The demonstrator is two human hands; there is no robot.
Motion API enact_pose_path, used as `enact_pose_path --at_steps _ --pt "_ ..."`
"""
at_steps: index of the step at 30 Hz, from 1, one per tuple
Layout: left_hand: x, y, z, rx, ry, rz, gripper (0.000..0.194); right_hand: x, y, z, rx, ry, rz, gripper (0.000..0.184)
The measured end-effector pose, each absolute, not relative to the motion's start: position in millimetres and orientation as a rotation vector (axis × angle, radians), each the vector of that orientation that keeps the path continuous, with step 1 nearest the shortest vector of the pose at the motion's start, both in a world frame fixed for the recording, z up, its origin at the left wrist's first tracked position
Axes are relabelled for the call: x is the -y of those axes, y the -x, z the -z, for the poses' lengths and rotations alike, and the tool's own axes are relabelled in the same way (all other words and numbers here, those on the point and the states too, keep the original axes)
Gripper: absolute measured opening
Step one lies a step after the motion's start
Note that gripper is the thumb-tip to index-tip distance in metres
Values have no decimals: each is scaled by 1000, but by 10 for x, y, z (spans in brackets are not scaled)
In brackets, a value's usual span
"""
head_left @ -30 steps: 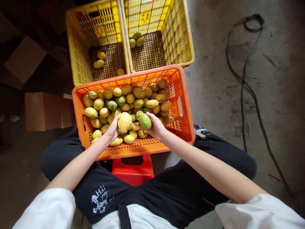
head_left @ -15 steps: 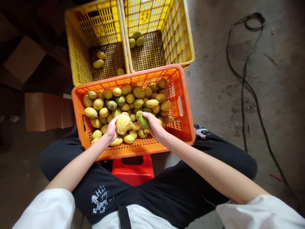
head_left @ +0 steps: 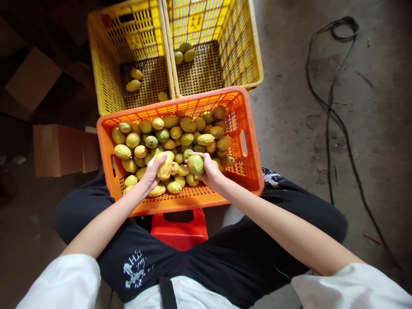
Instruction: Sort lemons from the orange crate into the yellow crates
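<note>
My left hand [head_left: 151,172] is closed round a yellow lemon [head_left: 165,166], its thumb lying along the top. To its right, my right hand [head_left: 210,169] grips a green lemon [head_left: 195,165] with one rounded end turned up to me. Both hands are held above an orange crate [head_left: 180,208] holding many yellow and greenish lemons [head_left: 186,139]. My fingers under both fruits are mostly hidden.
Two yellow crates [head_left: 94,64] [head_left: 256,64] stand side by side beyond the orange one, each with a few lemons at the bottom. A red plastic stool [head_left: 180,241] is between my legs. Cardboard boxes [head_left: 59,150] lie left; a dark cable [head_left: 341,120] runs along the floor right.
The yellow lemon has been turned in my left hand. In my right hand the green lemon has rolled so that a rounded end faces up. The crates have stayed put.
</note>
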State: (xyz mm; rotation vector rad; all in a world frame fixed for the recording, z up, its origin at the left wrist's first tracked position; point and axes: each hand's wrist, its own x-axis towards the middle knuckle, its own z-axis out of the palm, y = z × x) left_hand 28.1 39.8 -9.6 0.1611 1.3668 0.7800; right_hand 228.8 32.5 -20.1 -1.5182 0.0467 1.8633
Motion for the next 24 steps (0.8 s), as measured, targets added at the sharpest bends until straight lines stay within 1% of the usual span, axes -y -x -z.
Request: enact_pose_path --at_steps 2,4,6,9,13,15,20,24 --pt "-381 -274 112 -1335 -190 -779 38 -336 -2283 182 -91 1508 -1874 21" --pt "-364 -260 130 -1307 -211 -760 38 -341 -2274 167 -101 1483 -1876 20" --pt "-350 -244 156 -1298 -225 -734 30 -338 -2265 159 -65 1457 -1842 18" --pt "-339 -220 198 -1328 -239 -726 15 -323 -2261 162 -28 1447 -1797 22" --pt "-348 -198 216 -1359 -245 -752 12 -304 -2276 175 -95 1461 -1826 14" --pt "-357 -192 209 -1362 -234 -752 13 -297 -2292 185 -126 1480 -1837 8" --pt "-382 -209 193 -1374 -147 -712 31 -291 -2331 227 -70 1489 -1842 17" --pt "-422 -231 174 -1379 -37 -679 39 -305 -2330 227 -95 1491 -1890 16"
